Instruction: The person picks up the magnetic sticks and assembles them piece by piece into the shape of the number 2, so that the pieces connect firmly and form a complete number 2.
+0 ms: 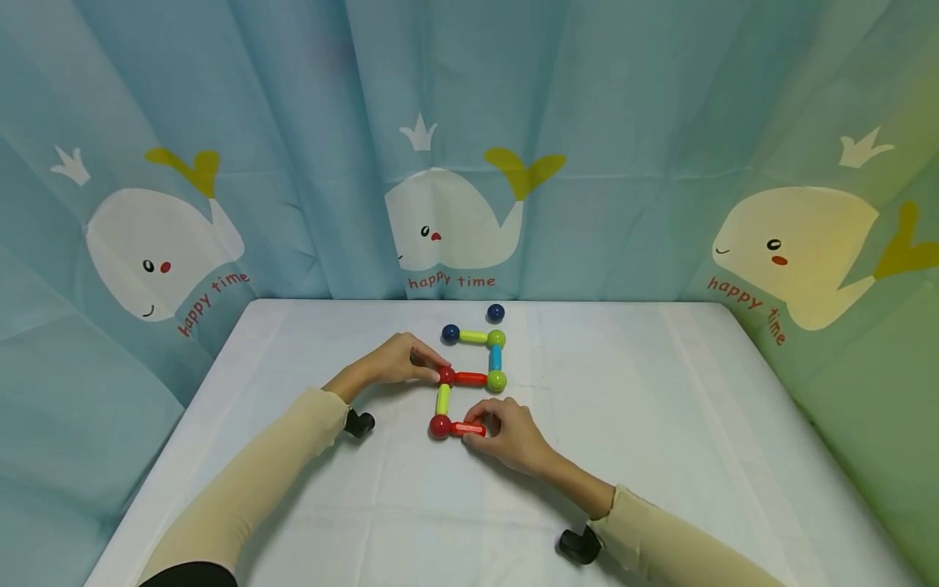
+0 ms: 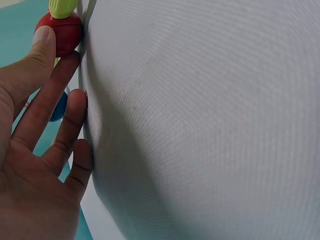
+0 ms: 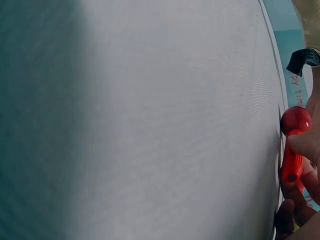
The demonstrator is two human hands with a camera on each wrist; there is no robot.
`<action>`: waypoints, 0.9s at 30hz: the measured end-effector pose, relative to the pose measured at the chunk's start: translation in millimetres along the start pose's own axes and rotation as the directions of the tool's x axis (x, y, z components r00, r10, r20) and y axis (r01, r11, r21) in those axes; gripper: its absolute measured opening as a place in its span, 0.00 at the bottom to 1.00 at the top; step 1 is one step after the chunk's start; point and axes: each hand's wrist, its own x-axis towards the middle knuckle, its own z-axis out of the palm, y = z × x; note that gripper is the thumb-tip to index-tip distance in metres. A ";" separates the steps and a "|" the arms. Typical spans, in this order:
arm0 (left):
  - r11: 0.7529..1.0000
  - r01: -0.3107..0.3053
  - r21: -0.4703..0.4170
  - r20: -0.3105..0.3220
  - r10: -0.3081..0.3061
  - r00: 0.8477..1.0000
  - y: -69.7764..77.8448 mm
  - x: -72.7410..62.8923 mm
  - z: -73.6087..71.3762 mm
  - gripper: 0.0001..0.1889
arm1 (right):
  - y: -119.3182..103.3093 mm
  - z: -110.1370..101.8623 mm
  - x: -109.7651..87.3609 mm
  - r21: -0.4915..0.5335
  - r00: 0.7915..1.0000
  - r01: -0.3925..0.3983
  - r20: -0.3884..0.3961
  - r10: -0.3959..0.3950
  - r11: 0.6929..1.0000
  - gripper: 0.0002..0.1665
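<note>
A chain of coloured rods and balls lies on the white table in the head view. My left hand (image 1: 399,359) pinches the red ball (image 2: 62,34) at the chain's left bend between thumb and finger, its other fingers spread loosely. From that ball a red rod (image 1: 470,379) runs right to a green ball (image 1: 496,381), and a yellow-green rod (image 1: 443,399) runs down to the lower red ball (image 1: 440,426). My right hand (image 1: 513,436) pinches a short red rod (image 3: 292,162), whose one end meets this lower red ball.
Farther back, a blue rod (image 1: 495,357), another green ball (image 1: 495,338), a yellow-green rod (image 1: 473,336) and a dark blue ball (image 1: 451,333) continue the chain. A loose dark blue ball (image 1: 495,313) sits near the table's back edge. A whale-print curtain (image 1: 623,98) hangs behind.
</note>
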 end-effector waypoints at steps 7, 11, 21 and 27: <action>1.000 0.009 0.002 0.000 -0.009 1.000 -0.7 -2.0 -1.0 0.15 | -0.8 -0.4 1.8 -0.021 1.000 0.021 0.020 -0.021 1.000 0.10; 1.000 0.012 0.008 0.000 -0.012 1.000 -1.4 -2.1 -0.5 0.15 | -2.3 -10.9 7.1 -0.008 0.991 0.053 0.123 -0.052 0.999 0.15; 1.000 0.022 0.020 0.003 -0.022 1.000 -2.3 -0.5 0.6 0.15 | -6.5 -75.0 55.6 0.021 0.945 0.168 0.282 -0.167 0.986 0.20; 1.000 0.022 0.015 0.000 -0.022 1.000 -0.6 1.6 1.2 0.15 | 6.0 -99.3 94.9 -0.070 0.972 0.179 0.165 -0.166 0.981 0.20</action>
